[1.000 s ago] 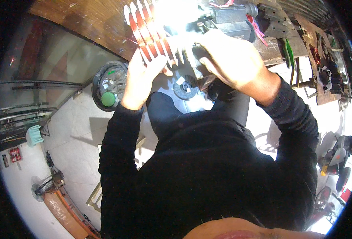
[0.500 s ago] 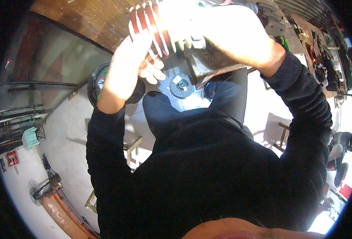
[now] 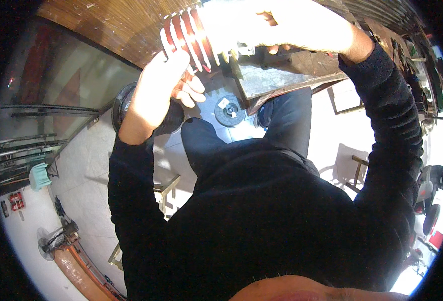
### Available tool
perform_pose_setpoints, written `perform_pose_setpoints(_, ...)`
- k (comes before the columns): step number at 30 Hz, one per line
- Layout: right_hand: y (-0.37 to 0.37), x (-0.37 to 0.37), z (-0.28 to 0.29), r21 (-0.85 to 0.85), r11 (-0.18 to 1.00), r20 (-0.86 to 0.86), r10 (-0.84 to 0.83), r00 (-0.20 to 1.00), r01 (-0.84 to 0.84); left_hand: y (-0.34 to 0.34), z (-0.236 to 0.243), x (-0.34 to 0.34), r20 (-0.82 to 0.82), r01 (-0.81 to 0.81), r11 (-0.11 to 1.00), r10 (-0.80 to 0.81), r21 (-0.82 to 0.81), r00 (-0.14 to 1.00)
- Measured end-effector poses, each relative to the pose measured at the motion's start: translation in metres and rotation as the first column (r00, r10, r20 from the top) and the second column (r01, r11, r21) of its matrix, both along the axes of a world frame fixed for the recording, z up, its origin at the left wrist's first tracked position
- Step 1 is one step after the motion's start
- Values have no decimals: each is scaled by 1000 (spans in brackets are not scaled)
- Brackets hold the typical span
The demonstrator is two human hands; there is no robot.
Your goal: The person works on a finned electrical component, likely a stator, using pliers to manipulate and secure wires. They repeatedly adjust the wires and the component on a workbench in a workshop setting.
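A wound coil (image 3: 190, 40) of reddish-brown wire, split into several bands by white flanges, sits at the top centre. My left hand (image 3: 161, 83) is at its near left side, thumb against the lower edge of the windings. Its other fingers curl loosely below. Anything pinched there is hidden. To the right of the coil, in strong glare, my right hand (image 3: 306, 27) has its fingers bent. What lies inside them is washed out. A small metal part (image 3: 244, 49) shows between the coil and this hand.
A brown wooden bench (image 3: 111, 30) spans the top left. Below the hands is a metal-topped stand (image 3: 266, 80). A grey reel (image 3: 230, 111) and a black round tub (image 3: 123, 108) stand on the floor. Tools and parts crowd the bench (image 3: 397, 45) at right.
My right hand has moved right and slightly down, uncovering more of the stand and of the floor at right. My left hand stays by the coil, almost unmoved.
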State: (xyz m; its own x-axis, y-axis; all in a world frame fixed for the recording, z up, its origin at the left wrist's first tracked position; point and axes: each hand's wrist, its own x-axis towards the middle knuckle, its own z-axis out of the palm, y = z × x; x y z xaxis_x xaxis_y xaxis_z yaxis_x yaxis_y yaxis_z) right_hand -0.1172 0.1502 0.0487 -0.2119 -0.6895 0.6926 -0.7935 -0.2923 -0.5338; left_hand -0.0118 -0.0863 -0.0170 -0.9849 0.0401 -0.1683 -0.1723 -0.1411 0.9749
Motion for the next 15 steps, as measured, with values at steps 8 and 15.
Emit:
perform_pose_setpoints(8,13,-7,21,318,948,-16,-31,999,34,6,-2,2,12,7,999,-6,-51,1000)
perform_pose_setpoints(15,17,-16,32,564,825,-34,-4,999,23,7,-2,9,-31,-4,997,2,-72,1000)
